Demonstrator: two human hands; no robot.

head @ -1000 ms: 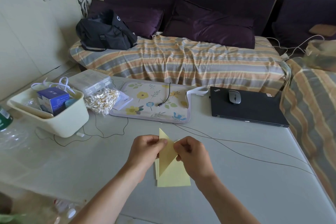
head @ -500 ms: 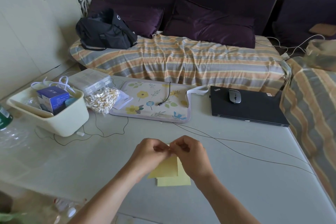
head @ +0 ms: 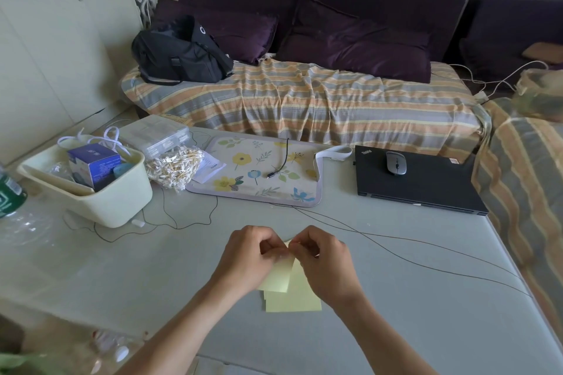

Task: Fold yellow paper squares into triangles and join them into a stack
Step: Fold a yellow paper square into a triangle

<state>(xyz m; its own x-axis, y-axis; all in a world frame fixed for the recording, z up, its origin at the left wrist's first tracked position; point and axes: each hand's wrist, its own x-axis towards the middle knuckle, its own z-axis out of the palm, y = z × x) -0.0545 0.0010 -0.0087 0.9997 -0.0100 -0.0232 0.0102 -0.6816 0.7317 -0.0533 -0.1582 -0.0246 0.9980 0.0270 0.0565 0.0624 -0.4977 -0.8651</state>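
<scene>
Head view shows me both hands meeting low over the grey tabletop (head: pixel 396 313), close to its near edge. My left hand (head: pixel 249 256) and right hand (head: pixel 323 259) have their fingers curled inward, and the fingertips come together at the top of a yellow paper sheet (head: pixel 278 278). Both hands pinch that upper edge between thumb and fingers. The sheet hangs down from the pinch, tilted toward the left, and its lower corner overlaps a small pile of yellow paper squares (head: pixel 294 298) lying flat on the tabletop just beneath my wrists. I cannot tell whether the held sheet is already folded, because my fingers cover its top.

Farther back on the left stands a cream plastic tub (head: pixel 115 201) with a blue box (head: pixel 94 166) inside it. Just beside the tub lies a clear bag of cotton swabs (head: pixel 173 166). A floral mat (head: pixel 259 173) sits in the middle, with a short black cable on it. To the right rests a closed black laptop (head: pixel 426 186) with a grey mouse (head: pixel 396 163) on its lid. Thin dark wires (head: pixel 411 256) trail across the tabletop between the mat and my hands. Behind the tabletop a striped sofa cover (head: pixel 304 103) carries a black bag (head: pixel 179 52).
</scene>
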